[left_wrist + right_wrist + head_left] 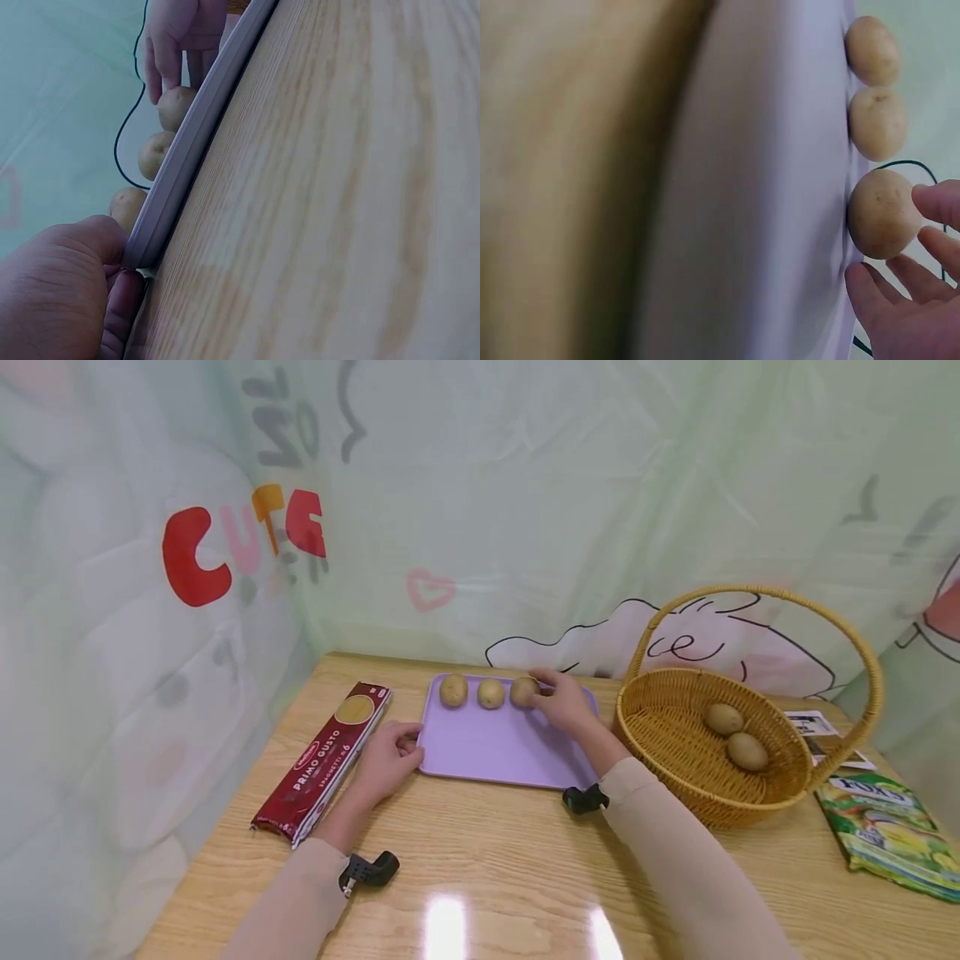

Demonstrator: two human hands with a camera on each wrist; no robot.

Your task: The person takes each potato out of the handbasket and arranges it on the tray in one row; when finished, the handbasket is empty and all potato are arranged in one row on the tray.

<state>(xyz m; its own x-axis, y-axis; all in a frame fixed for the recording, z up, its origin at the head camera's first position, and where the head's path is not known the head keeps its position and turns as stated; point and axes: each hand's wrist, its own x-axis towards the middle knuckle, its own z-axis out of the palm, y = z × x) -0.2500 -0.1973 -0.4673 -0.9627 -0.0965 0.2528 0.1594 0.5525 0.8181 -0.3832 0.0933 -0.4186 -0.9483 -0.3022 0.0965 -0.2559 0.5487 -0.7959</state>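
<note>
A purple tray (491, 747) lies on the wooden table, with three potatoes in a row along its far side: the left potato (453, 690), the middle potato (491, 693) and the right potato (522, 692). My left hand (388, 762) pinches the tray's left edge; in the left wrist view its thumb is above the rim and its fingers beneath. My right hand (564, 703) is at the right potato. In the right wrist view its fingers are spread, and the thumb tip (930, 201) meets that potato's side without the fingers wrapping round it.
On the right stands a wicker basket (637, 739) with a tall handle and two potatoes (735, 737) inside. Beyond it lie a green Fox's bag (888, 835) and a printed sheet (817, 727). A red spaghetti pack (322, 764) lies left of the tray. A curtain (480, 527) hangs behind.
</note>
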